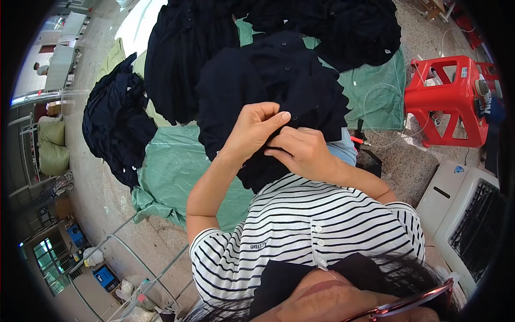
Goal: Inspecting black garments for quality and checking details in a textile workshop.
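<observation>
A dark navy garment with small buttons hangs bunched in front of me. My left hand pinches a fold of its fabric between thumb and fingers. Just to the right and slightly lower, my right hand grips the same cloth, and the two hands touch. The garment's lower part drapes over my striped shirt and hides my lap.
Piles of dark garments lie on a green sheet spread on the floor, with more heaped at the top. A red plastic stool stands on the right, a white appliance with a grille at the lower right, and stuffed sacks on the left.
</observation>
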`<act>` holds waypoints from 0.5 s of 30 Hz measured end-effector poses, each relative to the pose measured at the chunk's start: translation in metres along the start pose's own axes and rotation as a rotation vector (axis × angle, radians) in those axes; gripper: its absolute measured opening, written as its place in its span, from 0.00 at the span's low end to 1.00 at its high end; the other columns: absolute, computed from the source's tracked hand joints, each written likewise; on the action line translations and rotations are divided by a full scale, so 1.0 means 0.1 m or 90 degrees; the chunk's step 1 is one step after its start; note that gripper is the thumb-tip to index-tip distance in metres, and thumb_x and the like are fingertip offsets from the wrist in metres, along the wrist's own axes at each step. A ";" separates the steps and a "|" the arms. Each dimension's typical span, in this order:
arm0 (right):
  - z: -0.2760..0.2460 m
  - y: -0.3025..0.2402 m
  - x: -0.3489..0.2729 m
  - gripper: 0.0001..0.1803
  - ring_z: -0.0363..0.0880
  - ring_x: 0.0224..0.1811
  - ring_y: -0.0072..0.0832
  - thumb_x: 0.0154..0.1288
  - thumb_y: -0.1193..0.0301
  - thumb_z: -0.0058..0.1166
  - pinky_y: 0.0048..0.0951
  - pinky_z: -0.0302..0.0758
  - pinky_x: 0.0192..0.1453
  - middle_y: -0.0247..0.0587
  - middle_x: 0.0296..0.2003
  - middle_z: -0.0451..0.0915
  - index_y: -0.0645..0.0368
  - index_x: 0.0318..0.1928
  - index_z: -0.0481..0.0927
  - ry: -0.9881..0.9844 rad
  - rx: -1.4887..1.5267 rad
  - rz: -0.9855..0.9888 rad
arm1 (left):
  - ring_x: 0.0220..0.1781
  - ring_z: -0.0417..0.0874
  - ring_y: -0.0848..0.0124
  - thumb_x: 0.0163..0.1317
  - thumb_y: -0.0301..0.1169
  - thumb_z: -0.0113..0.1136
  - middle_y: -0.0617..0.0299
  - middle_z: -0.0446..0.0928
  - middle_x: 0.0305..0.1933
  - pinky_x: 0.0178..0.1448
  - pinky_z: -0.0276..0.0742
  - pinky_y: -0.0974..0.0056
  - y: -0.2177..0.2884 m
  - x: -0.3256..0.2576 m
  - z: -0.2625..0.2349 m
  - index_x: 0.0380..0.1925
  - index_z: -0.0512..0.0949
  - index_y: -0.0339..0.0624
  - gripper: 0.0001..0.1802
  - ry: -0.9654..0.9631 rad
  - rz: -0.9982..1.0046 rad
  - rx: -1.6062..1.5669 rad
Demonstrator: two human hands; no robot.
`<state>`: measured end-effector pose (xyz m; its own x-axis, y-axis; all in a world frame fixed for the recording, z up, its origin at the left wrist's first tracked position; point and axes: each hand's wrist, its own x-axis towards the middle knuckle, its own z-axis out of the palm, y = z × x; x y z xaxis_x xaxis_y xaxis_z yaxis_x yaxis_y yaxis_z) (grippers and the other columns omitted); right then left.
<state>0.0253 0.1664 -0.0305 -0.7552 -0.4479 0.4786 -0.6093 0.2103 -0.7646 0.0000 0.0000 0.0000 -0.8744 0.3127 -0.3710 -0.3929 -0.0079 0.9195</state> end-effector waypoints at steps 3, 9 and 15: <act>-0.03 0.03 0.03 0.12 0.80 0.25 0.35 0.51 0.73 0.71 0.32 0.76 0.30 0.36 0.28 0.80 0.57 0.35 0.81 0.040 -0.013 0.001 | 0.28 0.62 0.89 0.73 0.29 0.58 0.78 0.67 0.26 0.27 0.57 0.76 -0.08 -0.01 0.14 0.27 0.74 0.44 0.12 0.089 0.094 -0.111; -0.28 0.09 0.06 0.12 0.80 0.28 0.34 0.49 0.75 0.73 0.32 0.73 0.33 0.37 0.28 0.81 0.60 0.34 0.83 0.009 -0.051 0.081 | 0.33 0.68 0.87 0.75 0.29 0.56 0.76 0.73 0.33 0.40 0.69 0.77 -0.14 0.01 0.19 0.37 0.77 0.41 0.07 0.225 0.159 -0.263; -0.36 0.17 0.12 0.12 0.81 0.30 0.40 0.51 0.74 0.72 0.35 0.75 0.35 0.40 0.30 0.82 0.62 0.34 0.82 0.065 -0.023 0.116 | 0.36 0.72 0.85 0.69 0.24 0.63 0.73 0.75 0.34 0.41 0.68 0.78 -0.13 -0.09 0.20 0.37 0.81 0.36 0.02 0.125 0.163 -0.067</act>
<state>-0.0029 0.1961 -0.0217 -0.8734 -0.3091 0.3763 -0.4669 0.3118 -0.8275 0.0182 0.0163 -0.0060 -0.9826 0.0994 -0.1570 -0.1717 -0.1636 0.9715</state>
